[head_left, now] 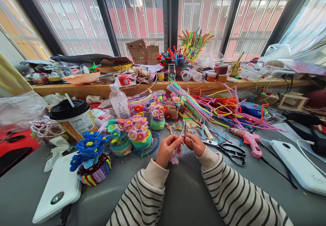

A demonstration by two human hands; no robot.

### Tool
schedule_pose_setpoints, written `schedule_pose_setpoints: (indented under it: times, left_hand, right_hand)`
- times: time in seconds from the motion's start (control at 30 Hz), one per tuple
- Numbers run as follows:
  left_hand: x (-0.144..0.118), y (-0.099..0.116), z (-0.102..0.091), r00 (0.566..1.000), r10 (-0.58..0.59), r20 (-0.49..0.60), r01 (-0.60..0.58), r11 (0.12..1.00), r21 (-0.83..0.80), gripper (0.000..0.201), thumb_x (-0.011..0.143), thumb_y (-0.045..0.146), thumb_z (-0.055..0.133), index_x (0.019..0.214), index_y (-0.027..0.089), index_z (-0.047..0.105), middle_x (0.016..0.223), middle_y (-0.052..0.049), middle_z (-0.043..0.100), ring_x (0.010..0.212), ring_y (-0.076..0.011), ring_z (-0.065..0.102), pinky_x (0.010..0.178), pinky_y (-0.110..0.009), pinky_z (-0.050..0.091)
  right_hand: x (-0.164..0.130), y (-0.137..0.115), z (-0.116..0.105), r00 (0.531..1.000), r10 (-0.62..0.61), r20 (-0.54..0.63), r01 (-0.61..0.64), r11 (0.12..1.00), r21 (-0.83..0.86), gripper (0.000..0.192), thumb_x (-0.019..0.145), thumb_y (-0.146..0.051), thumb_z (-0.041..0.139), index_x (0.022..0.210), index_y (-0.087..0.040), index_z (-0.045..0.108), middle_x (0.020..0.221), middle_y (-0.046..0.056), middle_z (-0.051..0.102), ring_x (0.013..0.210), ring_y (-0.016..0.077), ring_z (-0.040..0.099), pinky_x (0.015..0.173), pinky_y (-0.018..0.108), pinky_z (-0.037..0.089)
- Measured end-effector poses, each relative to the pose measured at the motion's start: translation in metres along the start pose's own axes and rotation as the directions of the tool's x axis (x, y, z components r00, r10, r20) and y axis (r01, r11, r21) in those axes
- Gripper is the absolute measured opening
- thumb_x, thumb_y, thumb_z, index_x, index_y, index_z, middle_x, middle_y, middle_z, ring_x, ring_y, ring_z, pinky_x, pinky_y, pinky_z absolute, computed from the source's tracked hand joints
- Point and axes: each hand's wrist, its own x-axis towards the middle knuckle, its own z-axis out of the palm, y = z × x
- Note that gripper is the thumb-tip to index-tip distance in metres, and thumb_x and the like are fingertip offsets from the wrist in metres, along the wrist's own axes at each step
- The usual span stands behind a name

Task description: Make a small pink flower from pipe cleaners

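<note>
Standing nearly upright between the two hands, just below the middle of the frame, is a thin pink pipe cleaner whose lower end curls into a small pink loop or petal shape above the grey surface. Its long axis runs from that curl up and slightly to the right, toward the fingertips of both hands. The left hand is closed narrowly around the stem from the left, thumb and fingers pinched on it, with the pink curl hanging just beneath the hand. The right hand meets it from the right, fingers pinched on the upper end of the same stem, so that the two hands touch or nearly touch at the top; which hand carries more of the hold I cannot tell. Both wrists come up from the bottom of the frame in striped sleeves. Just to the right of the right hand lie black-handled scissors flat on the surface, blades pointing toward the hands, and beyond them a pink glue gun. To the left of the left hand stand finished pots of pipe-cleaner flowers: a pink-flowered pot near the hand, and a blue-flowered pot farther off at lower left. Above the hands, a loose heap of coloured pipe cleaners spreads toward the right.
</note>
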Motion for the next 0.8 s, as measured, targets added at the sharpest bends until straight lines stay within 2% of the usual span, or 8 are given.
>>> schedule_pose_setpoints:
  times: [0.17, 0.3, 0.47, 0.6, 0.8]
  left_hand:
    - [0.0, 0.0, 0.0, 1.0, 0.004, 0.027, -0.004, 1.0, -0.002, 0.019, 0.067, 0.031, 0.049, 0.06, 0.014, 0.048, 0.042, 0.005, 0.045, 0.038, -0.0055, 0.042, 0.04, -0.018, 0.033]
    - [0.001, -0.002, 0.0, 0.999, 0.002, 0.05, -0.001, 1.0, -0.013, 0.019, 0.068, 0.032, 0.048, 0.06, 0.014, 0.047, 0.041, 0.005, 0.044, 0.037, -0.0054, 0.04, 0.038, -0.018, 0.032]
    - [0.002, -0.003, -0.001, 1.0, -0.002, 0.029, 0.002, 1.0, -0.004, 0.019, 0.068, 0.032, 0.047, 0.061, 0.014, 0.047, 0.041, 0.005, 0.044, 0.036, -0.005, 0.04, 0.038, -0.018, 0.032]
    - [0.001, -0.003, -0.001, 1.0, -0.003, -0.013, 0.003, 1.0, -0.019, 0.02, 0.068, 0.033, 0.047, 0.061, 0.014, 0.047, 0.043, 0.005, 0.044, 0.038, -0.0048, 0.04, 0.04, -0.018, 0.032]
    - [0.002, -0.003, 0.0, 0.999, -0.011, -0.036, 0.01, 0.999, -0.04, 0.02, 0.068, 0.033, 0.047, 0.061, 0.014, 0.046, 0.044, 0.005, 0.043, 0.038, -0.0047, 0.039, 0.04, -0.018, 0.032]
  right_hand:
    - [0.0, -0.002, 0.0, 0.999, 0.006, -0.053, -0.008, 1.0, -0.025, 0.044, 0.064, -0.06, 0.035, 0.053, -0.017, 0.038, 0.041, -0.007, 0.024, 0.037, 0.0053, 0.022, 0.036, 0.02, 0.017]
    - [0.0, -0.007, -0.001, 0.992, 0.079, -0.094, -0.072, 0.995, 0.075, 0.044, 0.057, -0.06, 0.043, 0.05, -0.018, 0.033, 0.039, -0.008, 0.023, 0.035, 0.0038, 0.019, 0.035, 0.02, 0.014]
    - [0.002, -0.012, -0.002, 0.984, 0.175, 0.044, -0.181, 0.954, 0.239, 0.048, 0.053, -0.065, 0.041, 0.051, -0.018, 0.035, 0.036, -0.01, 0.02, 0.031, 0.0027, 0.015, 0.031, 0.019, 0.011]
    - [0.002, -0.007, 0.001, 0.989, 0.124, 0.077, -0.138, 0.969, 0.204, 0.047, 0.058, -0.064, 0.038, 0.056, -0.017, 0.04, 0.038, -0.009, 0.022, 0.031, 0.0031, 0.018, 0.031, 0.019, 0.013]
    - [0.002, 0.004, 0.005, 0.996, 0.091, 0.014, -0.092, 0.988, 0.121, 0.046, 0.064, -0.062, 0.033, 0.055, -0.017, 0.04, 0.04, -0.008, 0.022, 0.033, 0.0037, 0.02, 0.032, 0.019, 0.016]
